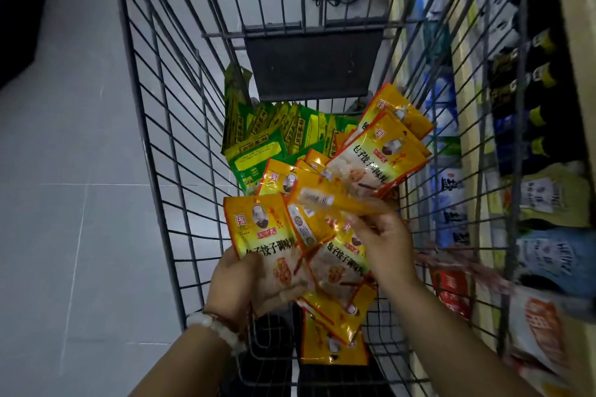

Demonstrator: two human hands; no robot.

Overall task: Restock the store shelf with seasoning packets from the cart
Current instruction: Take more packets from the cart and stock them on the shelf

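I look down into a wire shopping cart that holds many seasoning packets. My left hand grips a small stack of yellow packets near the cart's near end. My right hand pinches another yellow packet that is tilted and blurred, just above the stack. More yellow packets lean against the cart's right side, and others lie below my hands. Green packets are piled at the far end.
The store shelf runs along the right of the cart, with blue and white bags, dark bottles and orange packets on it. The cart's dark child-seat flap stands at the far end. Grey tiled floor lies left.
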